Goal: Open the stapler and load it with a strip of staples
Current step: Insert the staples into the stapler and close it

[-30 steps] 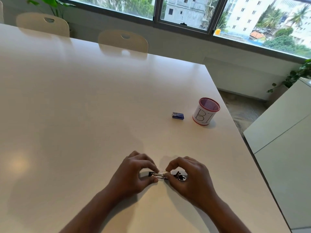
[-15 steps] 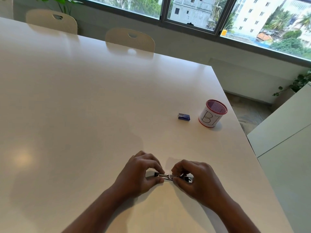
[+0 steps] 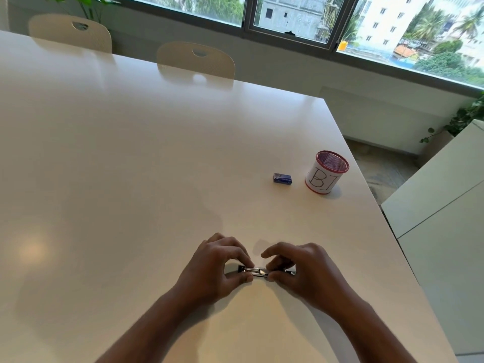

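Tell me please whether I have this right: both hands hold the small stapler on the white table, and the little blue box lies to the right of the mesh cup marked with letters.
Not quite. In the head view the blue box lies to the left of the mesh cup, not the right. The rest holds: the left hand and right hand both hold the stapler on the white table.

Office meeting room: long table [image 3: 131,153], chairs [image 3: 196,60], windows [image 3: 296,14].

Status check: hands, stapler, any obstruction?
Left hand and right hand both pinch small silver metal stapler on white table. Nothing in the way.
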`<state>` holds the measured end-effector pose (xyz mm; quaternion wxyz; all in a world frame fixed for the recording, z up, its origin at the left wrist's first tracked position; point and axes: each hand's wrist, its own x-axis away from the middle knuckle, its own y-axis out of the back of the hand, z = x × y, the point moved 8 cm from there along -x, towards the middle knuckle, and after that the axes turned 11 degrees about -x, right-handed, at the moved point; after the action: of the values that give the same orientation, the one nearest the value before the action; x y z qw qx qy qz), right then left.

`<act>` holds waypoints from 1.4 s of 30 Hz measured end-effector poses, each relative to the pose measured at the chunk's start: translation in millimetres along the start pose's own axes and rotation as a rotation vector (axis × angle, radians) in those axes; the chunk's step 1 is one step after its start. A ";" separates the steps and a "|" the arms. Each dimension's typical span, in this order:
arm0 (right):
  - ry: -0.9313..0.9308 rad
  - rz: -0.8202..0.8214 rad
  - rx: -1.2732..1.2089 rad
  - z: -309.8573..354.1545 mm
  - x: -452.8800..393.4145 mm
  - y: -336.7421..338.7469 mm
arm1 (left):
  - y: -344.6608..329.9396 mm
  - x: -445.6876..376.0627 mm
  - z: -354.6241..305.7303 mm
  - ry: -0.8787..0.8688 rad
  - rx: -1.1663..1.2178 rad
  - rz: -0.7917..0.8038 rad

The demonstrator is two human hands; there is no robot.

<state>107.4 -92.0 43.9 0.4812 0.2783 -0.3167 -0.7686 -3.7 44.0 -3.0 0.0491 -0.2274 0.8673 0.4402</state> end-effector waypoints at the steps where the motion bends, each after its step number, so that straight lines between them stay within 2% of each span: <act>1: -0.005 0.000 0.005 -0.1 -0.3 0.1 | 0.1 0.0 -0.2 0.000 0.001 -0.001; 11: -0.019 -0.003 0.003 -1.1 4.5 -2.1 | 0.9 0.4 -1.1 -0.003 -0.010 0.003; 17: 0.036 -0.060 0.173 9.2 17.5 -0.4 | 0.4 0.2 -0.6 -0.002 -0.004 0.004; 24: 0.000 -0.075 0.364 6.3 23.9 -2.5 | -0.8 -0.1 0.7 0.012 0.007 0.012; 42: 0.019 -0.053 0.287 11.6 15.1 -22.9 | -0.5 -1.1 -1.4 0.000 -0.037 0.031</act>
<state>80.2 -95.6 32.3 0.4192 0.3597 -0.4111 -0.7252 -2.3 43.0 -2.2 0.0380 -0.2149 0.8624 0.4567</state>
